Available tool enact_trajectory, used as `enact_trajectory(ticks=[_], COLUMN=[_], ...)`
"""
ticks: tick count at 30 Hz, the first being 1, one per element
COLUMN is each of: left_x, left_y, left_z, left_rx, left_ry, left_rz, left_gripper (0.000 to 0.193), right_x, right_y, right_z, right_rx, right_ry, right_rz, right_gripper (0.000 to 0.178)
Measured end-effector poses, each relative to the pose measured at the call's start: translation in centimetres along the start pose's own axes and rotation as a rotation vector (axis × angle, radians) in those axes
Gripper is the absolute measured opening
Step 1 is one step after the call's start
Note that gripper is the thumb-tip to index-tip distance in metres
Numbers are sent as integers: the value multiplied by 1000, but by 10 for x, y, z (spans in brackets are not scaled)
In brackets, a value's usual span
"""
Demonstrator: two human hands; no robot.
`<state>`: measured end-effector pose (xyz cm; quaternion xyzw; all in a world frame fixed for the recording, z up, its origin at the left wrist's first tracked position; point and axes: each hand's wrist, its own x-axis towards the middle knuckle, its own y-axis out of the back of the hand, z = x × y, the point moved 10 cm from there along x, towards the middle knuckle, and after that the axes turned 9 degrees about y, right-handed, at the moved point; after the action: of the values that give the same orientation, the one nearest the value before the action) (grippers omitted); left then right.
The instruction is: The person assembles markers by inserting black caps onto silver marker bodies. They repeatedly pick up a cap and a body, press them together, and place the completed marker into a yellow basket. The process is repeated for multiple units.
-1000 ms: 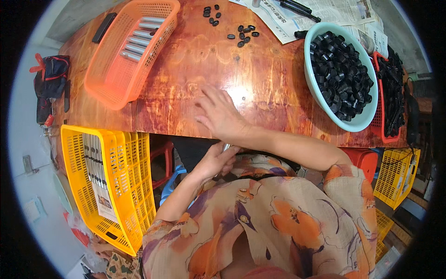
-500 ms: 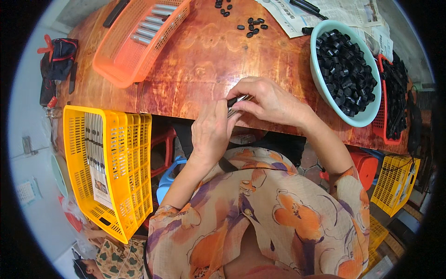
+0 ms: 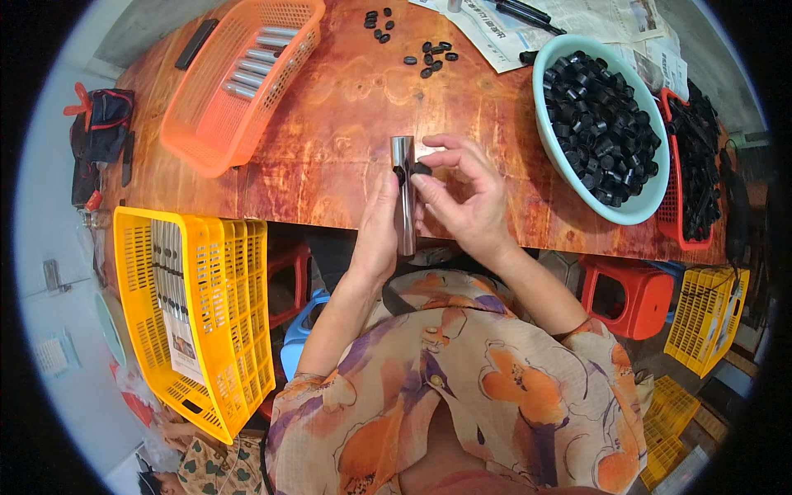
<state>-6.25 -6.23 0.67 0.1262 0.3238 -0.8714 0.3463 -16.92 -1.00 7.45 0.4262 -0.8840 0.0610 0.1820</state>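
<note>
My left hand (image 3: 376, 231) is closed around a shiny metal tube (image 3: 403, 150) that stands lengthwise before me at the table's near edge. A dark opening shows in the tube's side, partway along. Between my right thumb and fingers a small black plug (image 3: 421, 168) is pinched, right beside that opening; whether it touches the tube I cannot tell. My right hand (image 3: 472, 202) has its other fingers bent over. Farther off on the wooden table (image 3: 346, 107) lie several small black oval plugs (image 3: 428, 59) in two loose groups.
An orange basket (image 3: 194, 153) at the far left holds metal tubes (image 3: 252, 73). A pale green bowl (image 3: 544, 115) of black caps (image 3: 606, 124) stands right, beside a red basket (image 3: 678, 219) of black parts. Left below is a yellow crate (image 3: 219, 330) with tubes. Newspaper (image 3: 487, 37) lies far right.
The tube has turned from mostly hidden between both hands to lengthwise in my left hand. My right hand has drawn slightly apart, a black plug now showing in its fingertips.
</note>
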Motion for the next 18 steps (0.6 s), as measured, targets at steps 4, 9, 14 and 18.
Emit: enact_trajectory(ticks=[4, 9, 14, 18], left_x=[1, -1, -3, -2], left_y=[-19, -33, -32, -29], left_z=[5, 7, 7, 6], left_rx=[-111, -171, -245, -285], left_ry=[-50, -41, -19, -36], left_rz=[-55, -57, -68, -90], left_gripper=[48, 43, 40, 38], right_x=[-7, -10, -17, -25], right_y=[0, -3, -6, -2], right_z=[-23, -46, -55, -58], right_rx=[-325, -592, -657, -624], right_ry=[285, 458, 530, 579], right_rz=[58, 104, 90, 145], right_gripper=[21, 24, 25, 22])
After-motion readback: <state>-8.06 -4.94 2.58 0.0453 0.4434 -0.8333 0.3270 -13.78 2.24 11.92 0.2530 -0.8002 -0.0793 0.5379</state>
